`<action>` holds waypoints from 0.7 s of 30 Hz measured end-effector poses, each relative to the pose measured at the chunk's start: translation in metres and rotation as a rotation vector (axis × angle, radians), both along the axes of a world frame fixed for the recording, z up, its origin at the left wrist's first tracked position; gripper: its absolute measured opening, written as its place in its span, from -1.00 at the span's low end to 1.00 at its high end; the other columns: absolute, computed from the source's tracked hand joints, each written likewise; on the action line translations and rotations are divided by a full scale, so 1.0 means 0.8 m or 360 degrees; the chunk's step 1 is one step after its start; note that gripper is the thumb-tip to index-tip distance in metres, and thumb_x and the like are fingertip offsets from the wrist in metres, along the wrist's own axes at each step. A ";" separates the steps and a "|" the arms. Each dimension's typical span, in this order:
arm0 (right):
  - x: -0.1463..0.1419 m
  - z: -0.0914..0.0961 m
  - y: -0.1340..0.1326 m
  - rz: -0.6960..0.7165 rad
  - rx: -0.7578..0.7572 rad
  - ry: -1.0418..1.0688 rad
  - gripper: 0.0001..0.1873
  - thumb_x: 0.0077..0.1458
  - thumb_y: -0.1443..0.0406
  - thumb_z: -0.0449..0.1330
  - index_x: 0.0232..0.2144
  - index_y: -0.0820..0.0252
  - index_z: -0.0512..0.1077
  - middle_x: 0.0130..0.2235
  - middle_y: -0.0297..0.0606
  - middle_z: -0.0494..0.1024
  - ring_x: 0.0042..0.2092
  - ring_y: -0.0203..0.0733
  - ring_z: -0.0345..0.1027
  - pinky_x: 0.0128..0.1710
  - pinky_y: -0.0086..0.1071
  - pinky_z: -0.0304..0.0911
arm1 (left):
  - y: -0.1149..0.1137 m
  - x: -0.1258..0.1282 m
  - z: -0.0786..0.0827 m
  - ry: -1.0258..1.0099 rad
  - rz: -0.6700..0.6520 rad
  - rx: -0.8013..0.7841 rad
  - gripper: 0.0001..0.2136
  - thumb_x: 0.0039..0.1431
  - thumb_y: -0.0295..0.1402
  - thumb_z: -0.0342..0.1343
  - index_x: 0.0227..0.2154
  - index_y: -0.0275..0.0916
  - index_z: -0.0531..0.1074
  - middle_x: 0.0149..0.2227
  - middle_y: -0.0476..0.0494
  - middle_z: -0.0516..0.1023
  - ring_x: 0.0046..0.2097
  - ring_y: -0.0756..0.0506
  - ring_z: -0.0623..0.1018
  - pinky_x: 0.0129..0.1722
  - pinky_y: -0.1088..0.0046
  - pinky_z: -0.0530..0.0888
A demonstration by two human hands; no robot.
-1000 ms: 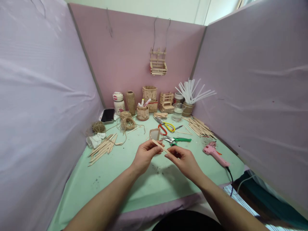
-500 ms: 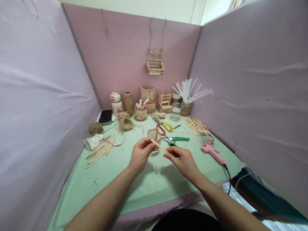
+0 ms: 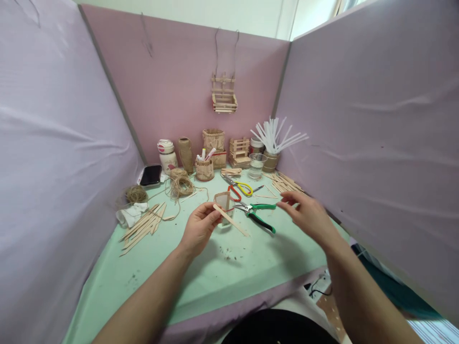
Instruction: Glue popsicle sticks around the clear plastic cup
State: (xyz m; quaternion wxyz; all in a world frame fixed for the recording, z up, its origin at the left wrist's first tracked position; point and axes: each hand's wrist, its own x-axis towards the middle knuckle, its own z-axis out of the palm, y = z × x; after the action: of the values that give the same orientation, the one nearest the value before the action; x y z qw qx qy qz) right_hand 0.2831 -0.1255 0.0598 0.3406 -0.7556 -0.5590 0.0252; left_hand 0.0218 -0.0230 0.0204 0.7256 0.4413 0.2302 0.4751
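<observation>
A flat wooden craft stick is pinched at one end by my left hand, its other end pointing down and right. Just behind that hand stands a small clear container with a light brown rim, partly covered by the fingers and stick. My right hand is in the air on the right side of the table, fingers loosely stretched out and no object visible in them. Close to its fingertips lie green-handled pruning shears. Yellow and red scissors rest farther back.
Wooden sticks lie in a left pile and a right pile. Twine, a phone, a water cup and a jar of white sticks stand along the back. Fabric-covered partitions enclose the table.
My right hand has let go of the stick and moved right, over where the pink glue gun was visible; the gun is now hidden. My left hand keeps the stick. The view has shifted slightly.
</observation>
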 end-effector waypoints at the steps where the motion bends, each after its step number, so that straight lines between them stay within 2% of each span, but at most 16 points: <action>1: 0.024 0.001 -0.002 -0.0123 -0.0185 -0.0109 -0.71 0.08 0.08 0.16 -0.24 0.12 0.49 -0.29 -0.19 0.60 -0.36 -0.15 0.44 -0.37 -0.33 0.23 | 0.001 -0.001 0.000 -0.0010 -0.0023 -0.0009 -0.80 -0.10 -0.33 0.39 -0.40 -0.25 0.53 -0.38 -0.03 0.56 -0.33 0.04 0.49 -0.30 0.53 0.43; 3: 0.069 -0.004 -0.007 -0.0348 -0.0633 -0.0269 -0.73 0.01 0.10 0.22 -0.33 0.16 0.47 -0.35 -0.17 0.58 -0.40 -0.13 0.42 -0.44 -0.36 0.16 | 0.004 -0.003 0.001 -0.0032 -0.0049 -0.0031 -0.80 -0.11 -0.33 0.40 -0.41 -0.24 0.53 -0.39 -0.02 0.55 -0.33 0.04 0.49 -0.30 0.53 0.43; 5: 0.103 -0.014 -0.012 -0.0410 -0.1003 -0.0335 -0.69 -0.07 0.08 0.27 -0.35 0.18 0.46 -0.31 -0.13 0.58 -0.35 -0.09 0.43 -0.46 -0.37 0.13 | 0.006 -0.004 0.002 -0.0041 -0.0051 -0.0043 -0.78 -0.14 -0.33 0.42 -0.42 -0.25 0.53 -0.39 -0.03 0.55 -0.34 0.04 0.49 -0.31 0.54 0.43; 8: 0.129 -0.034 -0.013 -0.0383 -0.1264 -0.0318 -0.68 -0.16 0.10 0.33 -0.41 0.18 0.44 -0.29 -0.13 0.57 -0.30 -0.08 0.43 -0.45 -0.38 0.13 | 0.010 -0.006 0.005 -0.0026 -0.0020 -0.0047 -0.75 -0.19 -0.33 0.44 -0.43 -0.26 0.53 -0.39 -0.04 0.54 -0.34 0.04 0.49 -0.31 0.54 0.44; 12: 0.135 -0.061 -0.006 -0.0339 -0.1345 -0.0241 -0.65 -0.26 0.08 0.38 -0.50 0.16 0.39 -0.45 -0.22 0.52 -0.39 -0.11 0.40 -0.48 -0.38 0.11 | 0.016 -0.010 0.008 0.0007 -0.0015 -0.0010 -0.74 -0.19 -0.31 0.45 -0.42 -0.26 0.54 -0.39 -0.03 0.54 -0.34 0.05 0.50 -0.29 0.55 0.45; 15: 0.134 -0.072 -0.003 -0.0307 -0.1317 -0.0245 -0.66 -0.22 0.08 0.36 -0.50 0.15 0.36 -0.49 -0.25 0.48 -0.40 -0.12 0.38 -0.48 -0.37 0.09 | 0.022 -0.019 0.012 0.0047 -0.0089 0.0065 -0.76 -0.16 -0.32 0.44 -0.43 -0.27 0.53 -0.39 -0.04 0.54 -0.33 0.05 0.50 -0.28 0.56 0.45; 18: 0.131 -0.071 -0.004 -0.0269 -0.1284 -0.0267 -0.71 -0.18 0.13 0.32 -0.51 0.15 0.33 -0.49 -0.25 0.46 -0.42 -0.15 0.34 -0.49 -0.37 0.06 | 0.030 -0.034 0.018 0.0130 -0.0199 0.0150 -0.77 -0.14 -0.31 0.43 -0.44 -0.27 0.54 -0.40 -0.06 0.55 -0.33 0.03 0.51 -0.27 0.54 0.47; 21: 0.123 -0.058 -0.009 -0.0233 -0.1202 -0.0270 -0.71 -0.13 0.09 0.26 -0.54 0.14 0.30 -0.50 -0.26 0.45 -0.47 -0.19 0.28 -0.51 -0.37 0.03 | 0.040 -0.051 0.023 0.0221 -0.0272 0.0222 -0.78 -0.14 -0.32 0.43 -0.44 -0.28 0.54 -0.42 -0.07 0.56 -0.34 0.02 0.52 -0.29 0.53 0.47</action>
State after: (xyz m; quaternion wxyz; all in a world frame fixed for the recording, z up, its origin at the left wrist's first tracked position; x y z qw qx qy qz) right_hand 0.3814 -0.1324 0.0132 -0.0078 -0.8649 -0.4813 0.1421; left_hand -0.0190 0.0090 0.0391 0.7133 0.5406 0.2078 0.3947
